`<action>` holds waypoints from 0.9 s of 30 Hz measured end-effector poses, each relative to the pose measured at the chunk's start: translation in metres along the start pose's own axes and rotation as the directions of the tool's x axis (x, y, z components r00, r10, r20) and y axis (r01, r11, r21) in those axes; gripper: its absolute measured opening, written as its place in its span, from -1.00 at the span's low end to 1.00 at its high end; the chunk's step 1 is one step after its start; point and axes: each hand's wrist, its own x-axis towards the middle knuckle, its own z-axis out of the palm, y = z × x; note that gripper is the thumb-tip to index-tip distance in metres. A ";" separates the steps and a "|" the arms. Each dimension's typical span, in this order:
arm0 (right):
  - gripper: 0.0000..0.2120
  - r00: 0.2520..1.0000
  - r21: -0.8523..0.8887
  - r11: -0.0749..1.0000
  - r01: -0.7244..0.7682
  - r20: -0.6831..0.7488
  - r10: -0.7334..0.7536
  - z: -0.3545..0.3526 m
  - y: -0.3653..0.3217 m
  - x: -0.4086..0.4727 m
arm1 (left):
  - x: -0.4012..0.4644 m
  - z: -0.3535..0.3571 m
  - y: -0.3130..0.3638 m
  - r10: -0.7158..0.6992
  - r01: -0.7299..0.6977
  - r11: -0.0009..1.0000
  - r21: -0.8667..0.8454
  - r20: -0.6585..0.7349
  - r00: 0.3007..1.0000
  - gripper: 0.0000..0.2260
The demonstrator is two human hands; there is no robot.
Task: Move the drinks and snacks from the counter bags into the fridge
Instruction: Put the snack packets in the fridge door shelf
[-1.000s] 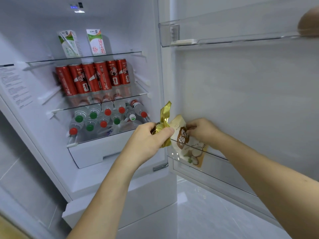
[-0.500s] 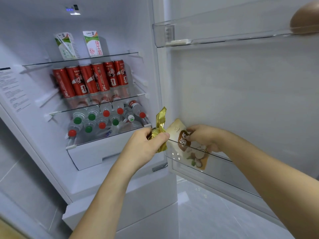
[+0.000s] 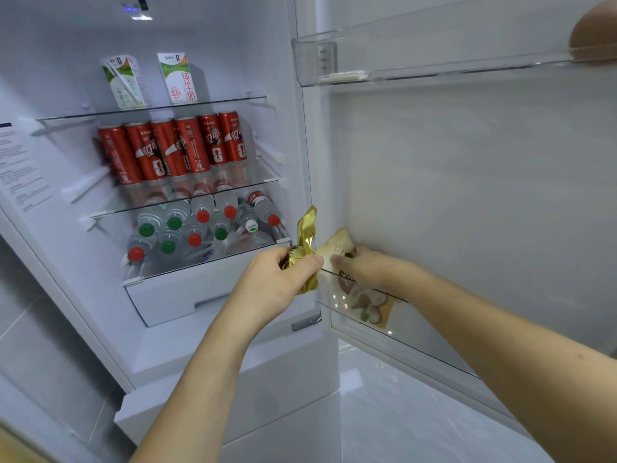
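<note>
Both forearms reach toward the lower door shelf (image 3: 394, 324). The left hand (image 3: 273, 282) grips a gold snack packet (image 3: 305, 242) just outside it; the right hand (image 3: 362, 265) pinches a beige snack pouch (image 3: 370, 304) standing inside it.

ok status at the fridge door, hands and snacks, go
Left hand grips gold foil snack. Right hand holds beige snack pouch, partly down in lower door bin. Nothing blocking the bin.

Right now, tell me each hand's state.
Left hand: grips the gold snack packet.
Right hand: holds the beige snack pouch.
</note>
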 end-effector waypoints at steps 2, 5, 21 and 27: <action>-0.54 0.999 0.157 0.987 -0.016 0.051 0.008 -0.002 0.002 0.002 | 0.000 0.001 0.000 0.000 0.000 1.000 -0.003 0.000 1.000 -0.47; -0.58 0.985 0.326 0.939 -0.112 0.160 0.062 -0.008 -0.008 -0.003 | 0.001 0.004 0.002 0.001 -0.001 1.000 0.002 0.010 1.000 -0.49; -0.79 0.977 0.916 0.380 0.126 -0.181 0.112 0.004 -0.024 0.011 | -0.001 -0.004 0.003 0.056 -0.056 0.998 -0.028 0.002 0.998 -0.67; -0.74 0.999 0.867 0.497 -0.040 0.035 0.019 0.002 -0.018 0.004 | -0.002 -0.006 0.004 0.048 -0.049 0.998 -0.038 -0.003 0.999 -0.70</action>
